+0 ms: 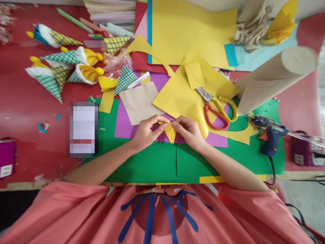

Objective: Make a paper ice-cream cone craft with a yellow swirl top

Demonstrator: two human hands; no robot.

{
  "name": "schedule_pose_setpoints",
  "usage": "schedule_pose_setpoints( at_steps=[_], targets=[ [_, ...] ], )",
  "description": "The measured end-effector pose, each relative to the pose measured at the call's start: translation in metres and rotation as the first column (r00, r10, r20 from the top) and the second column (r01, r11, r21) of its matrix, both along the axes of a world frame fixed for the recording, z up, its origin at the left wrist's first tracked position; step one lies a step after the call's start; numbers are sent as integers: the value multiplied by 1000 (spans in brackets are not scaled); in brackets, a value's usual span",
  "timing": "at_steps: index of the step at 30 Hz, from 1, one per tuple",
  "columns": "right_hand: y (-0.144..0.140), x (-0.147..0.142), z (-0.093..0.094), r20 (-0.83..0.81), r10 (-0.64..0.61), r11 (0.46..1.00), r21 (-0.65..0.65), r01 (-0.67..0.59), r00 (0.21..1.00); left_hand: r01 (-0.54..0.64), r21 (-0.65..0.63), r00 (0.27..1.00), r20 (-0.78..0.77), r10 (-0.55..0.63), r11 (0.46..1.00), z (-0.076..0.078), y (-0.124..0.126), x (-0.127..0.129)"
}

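Between my fingertips, over the purple sheet (122, 125), is a small folded piece of yellow paper (171, 133) with pleats that narrow downward. My left hand (149, 131) pinches its upper left edge, thumb against forefinger. On the other side, my right hand (188, 130) pinches the upper right edge. Just beyond the hands lies a large yellow sheet (172, 91), with a small yellow square (194, 75) on top. Scissors with one red and one yellow handle (215, 117) rest to the upper right of my right hand. A brown paper piece (141, 101) lies beyond my left hand.
A blue glue gun (270, 139) with a cable lies at the right, below a standing brown paper roll (269, 81). Several checked paper cones (63, 42) are at the upper left. A blurred phone-like object (83, 128) lies left of the green mat (147, 166).
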State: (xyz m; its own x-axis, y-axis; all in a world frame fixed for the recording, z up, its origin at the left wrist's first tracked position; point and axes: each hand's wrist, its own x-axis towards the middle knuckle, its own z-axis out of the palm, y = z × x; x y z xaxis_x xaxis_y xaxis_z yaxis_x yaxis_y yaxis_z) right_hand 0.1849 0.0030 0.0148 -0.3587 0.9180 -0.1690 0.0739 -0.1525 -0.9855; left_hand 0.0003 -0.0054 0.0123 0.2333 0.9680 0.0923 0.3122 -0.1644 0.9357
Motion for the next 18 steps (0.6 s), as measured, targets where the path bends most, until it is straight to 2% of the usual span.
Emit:
schedule_pose_setpoints(
  at_steps=[6,11,18],
  targets=[
    [-1,0,0,50,2,1000,25,-4,999,24,20,999,-30,-23,1000,-1,0,0],
    [2,1,4,61,12,999,36,-14,998,6,0,1000,22,-6,1000,-4,1,0],
    [2,2,1,28,55,998,-7,-54,998,11,13,1000,-1,-11,1000,-3,0,0]
  ],
)
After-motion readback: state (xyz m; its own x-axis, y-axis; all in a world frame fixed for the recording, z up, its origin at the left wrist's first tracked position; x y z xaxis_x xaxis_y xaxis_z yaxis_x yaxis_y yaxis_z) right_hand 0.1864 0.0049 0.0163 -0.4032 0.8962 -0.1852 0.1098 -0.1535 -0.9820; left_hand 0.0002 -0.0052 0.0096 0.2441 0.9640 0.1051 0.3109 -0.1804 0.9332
